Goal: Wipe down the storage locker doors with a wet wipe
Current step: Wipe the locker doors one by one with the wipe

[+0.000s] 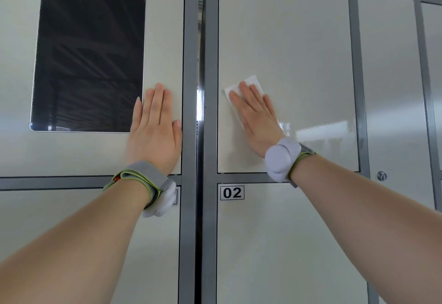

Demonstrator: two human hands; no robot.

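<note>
With fingers straight, the right hand (258,122) is pressing the wipe (253,81) onto the door (299,40) beneath its fingertips while the flat left hand (155,131) is bracing on the panel (165,40) alongside; unpinched, the wipe is probably risking slipping free.

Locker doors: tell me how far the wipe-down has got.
Done: a wet sheen marks the lower right of the cream metal door labelled 01. In hand: the right hand presses the white wet wipe flat at its middle; the left hand rests on the neighbouring cream panel. Left: door 01's top and the cream door labelled 02 show no sheen.
</note>
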